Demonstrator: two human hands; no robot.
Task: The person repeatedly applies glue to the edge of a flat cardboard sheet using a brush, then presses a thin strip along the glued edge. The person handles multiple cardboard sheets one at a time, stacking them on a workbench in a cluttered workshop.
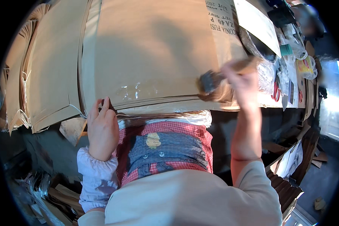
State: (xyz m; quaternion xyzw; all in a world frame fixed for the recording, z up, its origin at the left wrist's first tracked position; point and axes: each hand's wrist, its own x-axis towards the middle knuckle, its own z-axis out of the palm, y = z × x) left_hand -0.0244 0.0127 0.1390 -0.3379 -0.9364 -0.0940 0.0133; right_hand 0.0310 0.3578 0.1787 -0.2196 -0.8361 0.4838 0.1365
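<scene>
Kraft paper sacks point(150, 49) lie stacked flat on the work surface before me, their layered edges towards my body. Shiny wet patches point(136, 90) mark the top sack near its close edge. My right hand point(243, 84), smeared by motion, grips a wide brush point(211, 82) with dark bristles over the sack's right part. Whether the bristles touch the paper I cannot tell. At the stack's near left corner rests my left hand point(103, 126), fingers stretched out over the edge and holding nothing I can see.
More brown sacks point(56, 64) tied with white string lie at left. On the right are a white board point(258, 24) over a round container, red-handled scissors point(277, 92), a knife point(285, 98) and plastic bags point(307, 67). Folded cardboard point(286, 188) stands low right.
</scene>
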